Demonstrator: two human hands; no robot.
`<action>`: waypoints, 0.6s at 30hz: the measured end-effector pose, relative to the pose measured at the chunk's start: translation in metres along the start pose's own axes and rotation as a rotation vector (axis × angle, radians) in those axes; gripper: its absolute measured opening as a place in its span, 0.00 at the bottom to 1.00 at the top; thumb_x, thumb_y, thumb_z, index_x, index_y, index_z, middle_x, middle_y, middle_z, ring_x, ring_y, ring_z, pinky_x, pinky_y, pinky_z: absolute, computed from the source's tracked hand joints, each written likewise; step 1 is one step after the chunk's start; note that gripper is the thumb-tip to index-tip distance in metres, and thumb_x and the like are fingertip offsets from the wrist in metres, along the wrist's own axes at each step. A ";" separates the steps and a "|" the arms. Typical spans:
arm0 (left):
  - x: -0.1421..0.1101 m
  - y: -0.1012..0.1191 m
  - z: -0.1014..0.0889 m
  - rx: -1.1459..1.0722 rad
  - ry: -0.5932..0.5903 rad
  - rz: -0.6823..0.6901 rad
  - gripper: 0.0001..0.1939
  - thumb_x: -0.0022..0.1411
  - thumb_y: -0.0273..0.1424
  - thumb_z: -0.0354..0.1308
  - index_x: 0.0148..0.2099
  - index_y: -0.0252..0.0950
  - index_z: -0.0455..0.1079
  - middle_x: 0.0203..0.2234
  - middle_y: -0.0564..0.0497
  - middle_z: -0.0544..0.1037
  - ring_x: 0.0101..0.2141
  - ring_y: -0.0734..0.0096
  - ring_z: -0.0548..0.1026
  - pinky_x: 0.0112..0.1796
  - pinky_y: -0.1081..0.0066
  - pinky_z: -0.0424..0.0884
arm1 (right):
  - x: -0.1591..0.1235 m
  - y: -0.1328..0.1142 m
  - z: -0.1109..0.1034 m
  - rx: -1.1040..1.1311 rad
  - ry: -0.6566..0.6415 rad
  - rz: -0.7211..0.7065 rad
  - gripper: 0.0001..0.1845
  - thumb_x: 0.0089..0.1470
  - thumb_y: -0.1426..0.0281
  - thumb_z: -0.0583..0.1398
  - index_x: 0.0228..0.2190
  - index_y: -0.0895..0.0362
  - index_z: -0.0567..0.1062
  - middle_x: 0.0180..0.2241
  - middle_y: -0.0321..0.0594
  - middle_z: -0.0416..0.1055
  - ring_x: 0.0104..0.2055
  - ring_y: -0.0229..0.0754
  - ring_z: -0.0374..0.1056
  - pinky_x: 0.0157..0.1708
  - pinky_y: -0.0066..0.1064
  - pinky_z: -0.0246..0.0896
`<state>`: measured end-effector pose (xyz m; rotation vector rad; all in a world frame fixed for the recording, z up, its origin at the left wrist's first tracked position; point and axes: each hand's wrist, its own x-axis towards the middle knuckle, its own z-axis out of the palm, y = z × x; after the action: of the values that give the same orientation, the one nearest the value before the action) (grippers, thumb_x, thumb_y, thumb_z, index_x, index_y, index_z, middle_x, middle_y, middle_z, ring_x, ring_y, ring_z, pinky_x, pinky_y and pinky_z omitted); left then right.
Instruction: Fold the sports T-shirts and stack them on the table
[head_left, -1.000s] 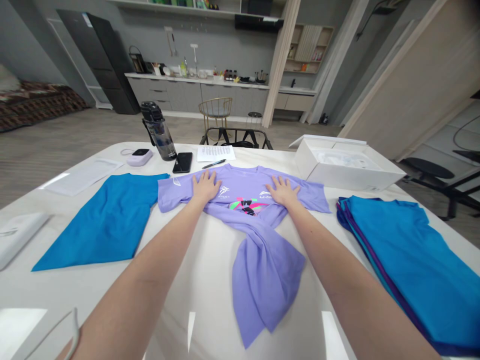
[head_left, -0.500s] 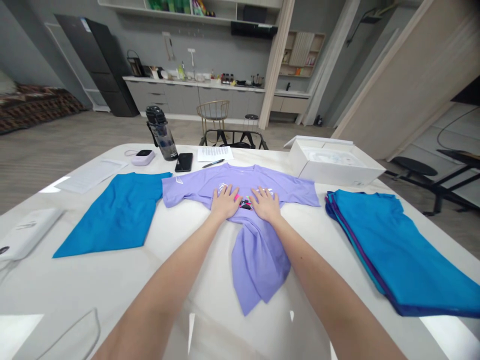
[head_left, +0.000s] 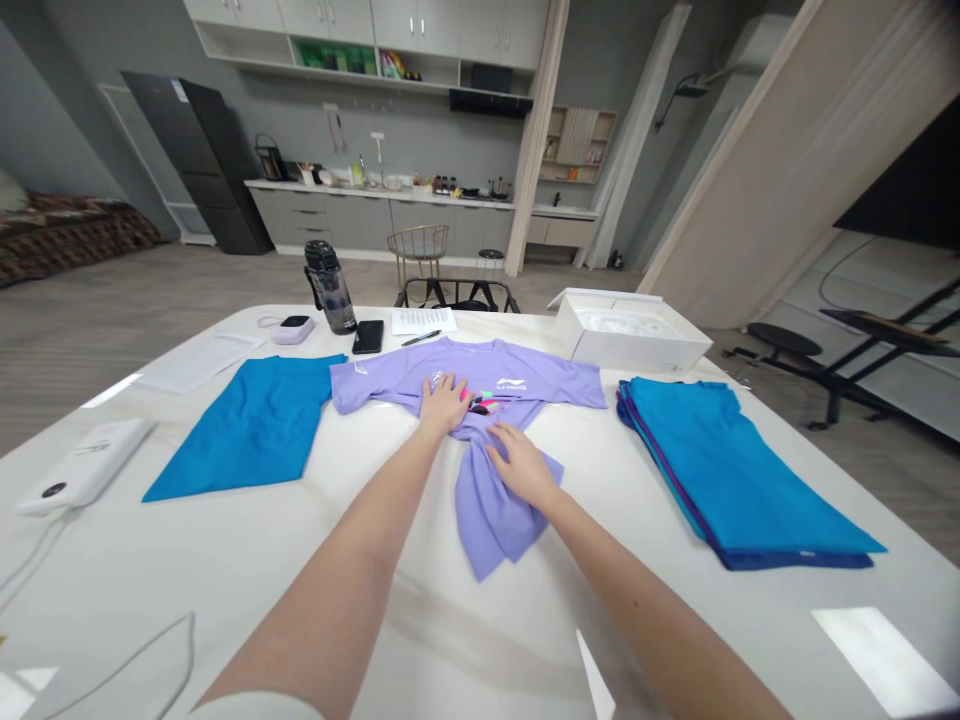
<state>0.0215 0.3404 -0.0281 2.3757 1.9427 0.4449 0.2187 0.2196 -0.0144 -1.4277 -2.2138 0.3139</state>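
A lavender T-shirt (head_left: 555, 377) lies on the white table (head_left: 390, 620) in front of me, its sleeves spread to both sides. Its lower part is bunched and twisted toward me. My left hand (head_left: 444, 402) rests flat on the chest, fingers spread, beside a colourful print. Lower down, my right hand (head_left: 523, 465) lies on the twisted fabric with its fingers extended and slightly bent. A blue folded garment (head_left: 247, 425) is to the left. On the right sits a stack of folded blue and purple garments (head_left: 742, 465).
Along the far edge stand a water bottle (head_left: 331, 290), a black phone (head_left: 368, 337), a pen (head_left: 421, 338), a printed sheet (head_left: 424, 320) and an open white box (head_left: 630, 330). A white power bank (head_left: 86, 465) with a cable lies at the left.
My right hand has slid off the chest, down toward me onto the bunched fabric, uncovering the white logo. My left hand stays on the chest. The view has tilted up a little.
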 end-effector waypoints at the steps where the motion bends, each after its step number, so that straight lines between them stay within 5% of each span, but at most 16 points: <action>1: -0.003 0.003 -0.004 0.011 0.056 0.039 0.26 0.74 0.42 0.40 0.64 0.38 0.66 0.66 0.40 0.63 0.68 0.52 0.55 0.65 0.40 0.40 | -0.011 -0.002 -0.005 -0.018 0.001 0.023 0.22 0.67 0.61 0.53 0.58 0.55 0.70 0.61 0.47 0.67 0.62 0.46 0.62 0.63 0.38 0.54; 6: -0.040 0.035 -0.024 -0.088 0.196 0.234 0.18 0.72 0.27 0.44 0.56 0.36 0.72 0.53 0.42 0.76 0.55 0.61 0.71 0.65 0.53 0.52 | -0.043 0.001 -0.032 -0.219 -0.002 0.272 0.26 0.66 0.58 0.56 0.60 0.56 0.67 0.60 0.51 0.66 0.60 0.53 0.62 0.56 0.44 0.58; 8: -0.065 0.053 -0.029 -0.184 0.184 0.256 0.18 0.71 0.27 0.46 0.57 0.37 0.72 0.52 0.44 0.77 0.54 0.63 0.72 0.63 0.57 0.59 | -0.050 0.005 -0.036 -0.276 -0.026 0.339 0.25 0.65 0.59 0.56 0.60 0.56 0.68 0.57 0.53 0.68 0.58 0.54 0.63 0.54 0.44 0.59; 11: -0.110 0.078 -0.032 -0.225 0.074 0.376 0.17 0.70 0.30 0.50 0.57 0.40 0.72 0.53 0.46 0.77 0.55 0.61 0.72 0.64 0.53 0.57 | -0.059 0.009 -0.034 -0.306 -0.038 0.378 0.20 0.65 0.61 0.57 0.54 0.57 0.73 0.51 0.52 0.71 0.54 0.54 0.65 0.49 0.41 0.60; 14: -0.151 0.092 -0.033 -0.203 -0.012 0.422 0.21 0.67 0.28 0.51 0.61 0.39 0.69 0.54 0.44 0.76 0.56 0.57 0.71 0.65 0.48 0.53 | -0.066 0.005 -0.029 -0.225 -0.012 0.395 0.14 0.63 0.62 0.58 0.45 0.57 0.76 0.46 0.50 0.74 0.50 0.51 0.69 0.46 0.36 0.60; 18: -0.179 0.100 -0.040 -0.245 0.034 0.329 0.34 0.63 0.23 0.51 0.71 0.35 0.54 0.62 0.38 0.68 0.62 0.56 0.66 0.64 0.48 0.56 | -0.072 -0.014 -0.031 0.123 0.069 0.339 0.09 0.60 0.64 0.60 0.36 0.56 0.77 0.36 0.41 0.77 0.40 0.45 0.72 0.41 0.31 0.60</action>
<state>0.0757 0.1398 -0.0039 2.5354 1.4085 0.6971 0.2479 0.1470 -0.0014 -1.7153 -1.8589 0.4980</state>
